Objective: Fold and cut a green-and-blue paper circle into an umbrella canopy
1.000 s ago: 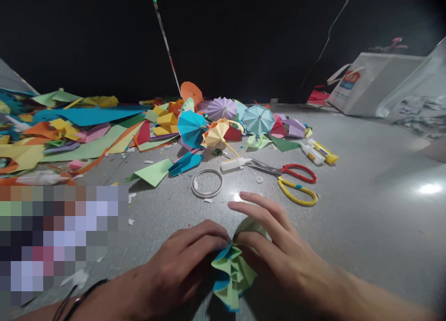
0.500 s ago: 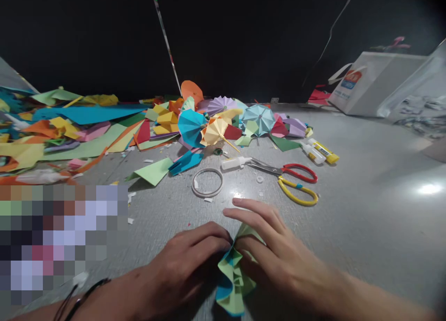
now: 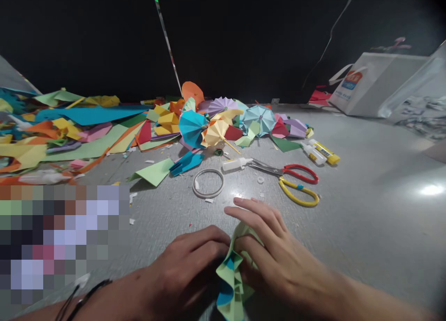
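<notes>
Between my hands is a pleated paper piece [image 3: 232, 284], pale green with blue on its other side, its folds wavy and running toward me. My left hand [image 3: 195, 260] closes on its left side, fingertips at the upper fold and partly hidden. On the right, my right hand [image 3: 272, 246] pinches the paper with thumb and index finger, while its other fingers stretch out above the table. Just beyond the hands lie a grey tape ring [image 3: 208, 195], a small white glue bottle [image 3: 234, 164] and scissors [image 3: 281, 172] with one red and one yellow handle.
Folded paper umbrellas [image 3: 258, 120] and coloured paper scraps [image 3: 83, 149] spread along the back and left. A yellow glue tube [image 3: 326, 152] lies right of them. At the back right stands a white bag [image 3: 376, 86]. A folded green sheet [image 3: 153, 172] lies left of the tape ring.
The pleated paper has shifted slightly toward me and its folds show a little differently. Both hands keep their hold, and the left has moved only slightly.
</notes>
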Motion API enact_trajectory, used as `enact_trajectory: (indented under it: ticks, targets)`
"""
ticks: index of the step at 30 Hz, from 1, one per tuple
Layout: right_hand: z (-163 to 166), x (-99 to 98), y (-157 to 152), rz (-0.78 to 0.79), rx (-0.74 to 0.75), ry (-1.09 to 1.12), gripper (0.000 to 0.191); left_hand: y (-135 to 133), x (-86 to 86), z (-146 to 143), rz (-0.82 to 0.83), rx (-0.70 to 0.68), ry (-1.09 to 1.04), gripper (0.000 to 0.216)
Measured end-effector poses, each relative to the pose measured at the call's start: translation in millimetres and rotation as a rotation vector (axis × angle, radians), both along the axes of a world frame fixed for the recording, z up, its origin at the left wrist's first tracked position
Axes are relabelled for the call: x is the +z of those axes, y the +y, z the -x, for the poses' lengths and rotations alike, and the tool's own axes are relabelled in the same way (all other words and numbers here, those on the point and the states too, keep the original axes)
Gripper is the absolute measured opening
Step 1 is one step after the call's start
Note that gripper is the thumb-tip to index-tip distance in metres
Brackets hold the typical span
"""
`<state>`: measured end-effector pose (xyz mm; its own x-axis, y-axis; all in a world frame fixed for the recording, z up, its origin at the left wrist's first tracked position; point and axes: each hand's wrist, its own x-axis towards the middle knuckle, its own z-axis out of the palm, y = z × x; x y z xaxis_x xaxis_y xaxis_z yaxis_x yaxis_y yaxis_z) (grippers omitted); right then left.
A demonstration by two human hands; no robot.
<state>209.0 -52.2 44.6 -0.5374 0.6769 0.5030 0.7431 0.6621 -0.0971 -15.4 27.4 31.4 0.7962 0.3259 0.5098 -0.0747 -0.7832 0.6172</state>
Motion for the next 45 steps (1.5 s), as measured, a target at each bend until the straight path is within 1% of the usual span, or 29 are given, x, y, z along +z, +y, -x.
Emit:
enact_trajectory:
  ticks: [4, 7, 10, 15, 19, 22, 25, 28, 33, 38, 42, 45]
  targets:
    - [-2.5, 2.8, -0.6, -0.004, 0.019, 0.045, 0.015, 1.0, 1.3, 0.7, 0.021, -0.007, -0.026, 0.018]
    - [-3.6, 4.8, -0.3, -0.013, 0.041, 0.071, 0.014, 1.8, 1.2, -0.7, 0.008, -0.021, -0.052, 0.015]
    - [-3.1, 4.7, -0.3, -0.005, 0.042, 0.076, 0.016, 1.8, 0.6, -1.8, 0.001, -0.027, -0.059, 0.016]
    - [1.3, 2.2, -0.1, 0.022, 0.016, 0.03, 0.017, 1.3, 2.0, -1.3, -0.018, -0.026, -0.002, 0.019]
    - [3.1, 4.8, 0.8, 0.006, -0.021, 0.012, 0.016, 3.4, 5.3, -1.0, 0.025, -0.026, -0.016, 0.022]
    - [0.1, 9.7, -0.4, 0.006, -0.043, 0.084, 0.013, 5.9, 8.2, -1.8, 0.088, 0.001, -0.055, 0.02]
    - [-4.9, 14.1, -3.0, 0.0, -0.061, 0.213, 0.018, 7.4, 9.5, -3.1, 0.149, 0.052, -0.069, 0.01]
    - [-7.8, 15.4, -4.6, -0.008, -0.067, 0.285, 0.021, 8.0, 10.5, -4.8, 0.184, 0.099, -0.08, 0.006]
    - [-7.1, 13.6, -4.1, -0.014, -0.003, 0.289, 0.02, 8.5, 14.5, -8.9, 0.192, 0.101, -0.131, 0.006]
    - [-8.9, 15.7, -3.8, -0.021, 0.084, 0.257, 0.016, 7.3, 14.0, -9.1, 0.198, 0.087, -0.065, 0.005]
    - [-9.2, 20.2, -4.5, -0.037, 0.122, 0.211, 0.02, 5.2, 10.8, -7.5, 0.151, 0.085, -0.046, 0.016]
    - [-7.6, 21.0, -4.7, -0.048, 0.113, 0.186, 0.023, 2.8, 10.1, -8.2, 0.138, 0.065, -0.071, 0.02]
